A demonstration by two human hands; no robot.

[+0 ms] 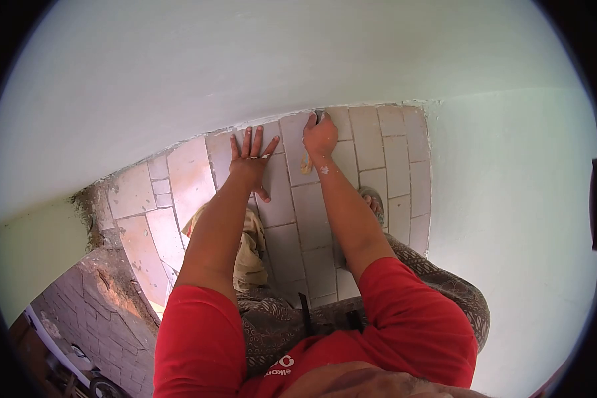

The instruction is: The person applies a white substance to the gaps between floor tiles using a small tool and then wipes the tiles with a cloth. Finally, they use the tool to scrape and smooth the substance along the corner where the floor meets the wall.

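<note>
My left hand (251,166) lies on the pale floor tiles (275,212) with its fingers spread, close to the foot of the wall. White smears show on its fingers. My right hand (321,138) is closed around a scraper (306,165); its yellowish handle sticks out below the fist. The scraper's dark blade end is at the seam where the wall (298,60) meets the floor, mostly hidden by my fingers. Along that seam runs a rough, whitish, crumbly line.
A beige cloth (251,259) is by my left knee. My sandalled foot (373,201) rests on the tiles at the right. Another wall (511,199) closes the right side. Broken plaster (89,215) marks the left wall end, with paving (96,318) and a parked vehicle (60,345) beyond.
</note>
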